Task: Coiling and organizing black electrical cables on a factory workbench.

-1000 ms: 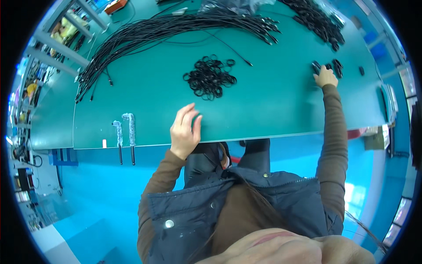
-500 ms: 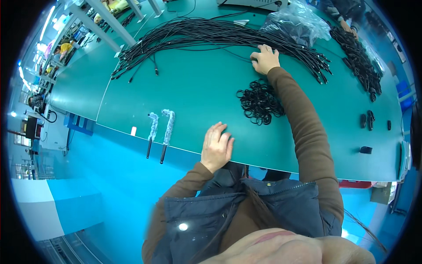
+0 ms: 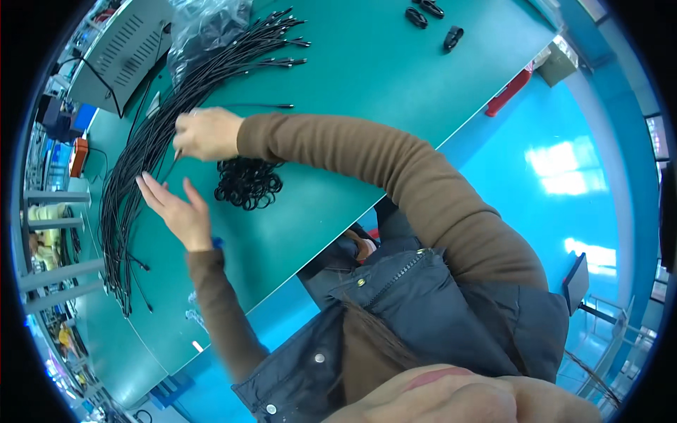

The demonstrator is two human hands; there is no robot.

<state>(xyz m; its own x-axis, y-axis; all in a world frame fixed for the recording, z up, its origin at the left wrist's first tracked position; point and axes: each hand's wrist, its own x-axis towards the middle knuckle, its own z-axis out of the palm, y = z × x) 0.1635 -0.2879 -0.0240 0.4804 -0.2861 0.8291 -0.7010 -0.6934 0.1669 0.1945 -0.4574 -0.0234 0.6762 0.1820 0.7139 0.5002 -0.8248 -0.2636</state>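
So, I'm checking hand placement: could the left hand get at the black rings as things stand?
Probably yes: the left hand is open beside the black rings, and their near side is uncovered; the right sleeve hides their far edge.

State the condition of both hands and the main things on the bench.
Left hand: open, holding nothing visible.
Right hand: closed, apparently pinching a cable.
Cable bundle: loose, curved, ends fanned out.
Black rings: loosely heaped, partly hidden.
Plastic bag: crumpled.
Three small black bundles: lying loose.
Grey vented box: whether powered, unclear.
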